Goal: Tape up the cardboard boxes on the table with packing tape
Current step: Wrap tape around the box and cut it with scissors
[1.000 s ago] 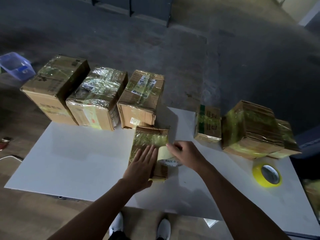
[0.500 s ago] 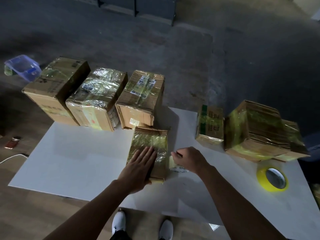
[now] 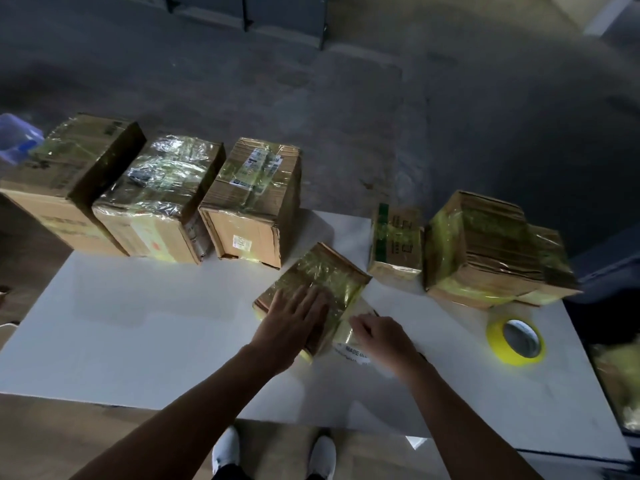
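Head view: white table [image 3: 138,323], and towards its front edge a small box [image 3: 322,278], turned at an angle and glossy with yellowish tape. Flat on top of the box's near half, the left hand [image 3: 294,320], fingers straight and together, pressing down, gripping nothing. Just right of it, the right hand [image 3: 377,336], fingers curled over a pale tape roll [image 3: 344,332] and holding it against the box's right side, low on the table. Under that hand, a white label [image 3: 353,353] with dark print, only partly legible. Along the far left edge, a row of three larger boxes side by side: left box [image 3: 65,188], middle box [image 3: 156,202] under crinkled clear film, third box [image 3: 252,206] with printed labels on top. Further right, a narrow box [image 3: 396,244] with a green stripe, and just beside it a big box [image 3: 485,251] with yellow tape over its corners. Near the right front, well apart from both hands, a yellow roll [image 3: 517,341] lying flat. On the floor at far left, a blue bin [image 3: 14,136], blurred. Below the table's front edge, two white shoes [image 3: 225,452].
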Demonstrator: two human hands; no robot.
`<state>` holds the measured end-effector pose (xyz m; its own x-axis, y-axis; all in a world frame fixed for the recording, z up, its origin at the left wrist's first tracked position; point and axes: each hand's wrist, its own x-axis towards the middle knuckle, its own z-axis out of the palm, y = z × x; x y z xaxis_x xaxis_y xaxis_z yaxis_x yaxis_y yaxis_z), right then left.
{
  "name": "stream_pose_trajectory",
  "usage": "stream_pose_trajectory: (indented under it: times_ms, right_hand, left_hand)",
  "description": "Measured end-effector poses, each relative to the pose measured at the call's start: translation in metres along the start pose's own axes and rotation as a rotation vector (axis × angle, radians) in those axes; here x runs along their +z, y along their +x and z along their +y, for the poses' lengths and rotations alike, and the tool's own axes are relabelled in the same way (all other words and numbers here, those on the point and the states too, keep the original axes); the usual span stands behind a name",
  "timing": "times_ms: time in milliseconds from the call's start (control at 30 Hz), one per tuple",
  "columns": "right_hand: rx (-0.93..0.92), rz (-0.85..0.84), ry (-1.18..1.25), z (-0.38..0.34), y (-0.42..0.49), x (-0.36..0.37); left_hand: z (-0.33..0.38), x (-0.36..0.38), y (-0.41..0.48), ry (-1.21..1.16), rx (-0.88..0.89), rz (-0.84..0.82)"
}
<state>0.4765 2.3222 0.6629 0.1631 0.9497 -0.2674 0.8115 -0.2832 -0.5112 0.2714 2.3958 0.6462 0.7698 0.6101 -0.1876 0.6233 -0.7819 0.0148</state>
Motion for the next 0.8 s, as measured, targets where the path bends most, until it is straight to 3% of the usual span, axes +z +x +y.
stream_pose_trajectory:
  times_ms: [267,500,633,800]
  right_hand:
    - [-0.008,0.133,-0.120,-0.002,-0.006,0.021]
    - [0.032,0.024,-0.238,-0.008,0.004,0.031]
    - [0.154,-0.040,-0.140,-0.019,0.005,0.037]
    - [0.140,-0.105,0.086,-0.011,-0.001,0.023]
  left_hand:
    - [0.005,0.010,0.001,-0.030,0.026,-0.011]
    - [0.002,0.010,0.003,-0.032,0.051,-0.015]
    - [-0.015,0.005,0.010,0.030,0.108,-0.039]
    - [-0.010,-0.006,0.015,0.080,0.076,-0.103]
